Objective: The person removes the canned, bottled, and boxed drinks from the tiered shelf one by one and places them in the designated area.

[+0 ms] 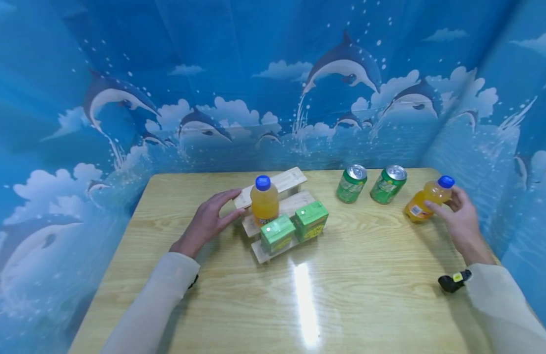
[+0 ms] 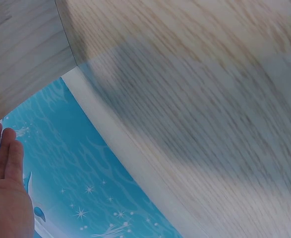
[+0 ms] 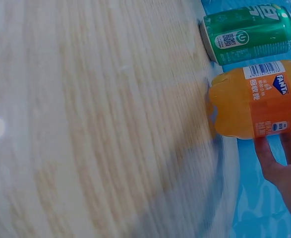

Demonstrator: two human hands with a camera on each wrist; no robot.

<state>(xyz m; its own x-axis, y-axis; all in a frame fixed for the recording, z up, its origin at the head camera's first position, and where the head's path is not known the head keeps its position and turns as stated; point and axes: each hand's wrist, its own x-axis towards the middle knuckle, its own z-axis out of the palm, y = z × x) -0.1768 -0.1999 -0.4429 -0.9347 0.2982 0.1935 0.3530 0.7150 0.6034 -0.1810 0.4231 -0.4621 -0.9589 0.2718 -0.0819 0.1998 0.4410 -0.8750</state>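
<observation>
A stepped wooden rack [image 1: 292, 200] stands left of centre. My left hand [image 1: 212, 216] is at its left end, thumb and fingers spread, fingertips touching the top step's end. In the left wrist view the fingers [image 2: 14, 161] look straight against the wood's edge. On the middle step stands an orange soda bottle with a blue cap [image 1: 263, 199]; two green drink cartons [image 1: 277, 234] sit on the lowest step. At the far right my right hand [image 1: 462, 221] grips a second orange soda bottle [image 3: 271, 104], thumb across its front. That bottle leans right, its base close over the table.
Two green soda cans [image 1: 351, 184] stand upright at the back of the table, between the rack and the right-hand bottle. A blue dolphin-print curtain [image 1: 237, 88] surrounds the wood-grain table [image 1: 366, 290] at the back and sides.
</observation>
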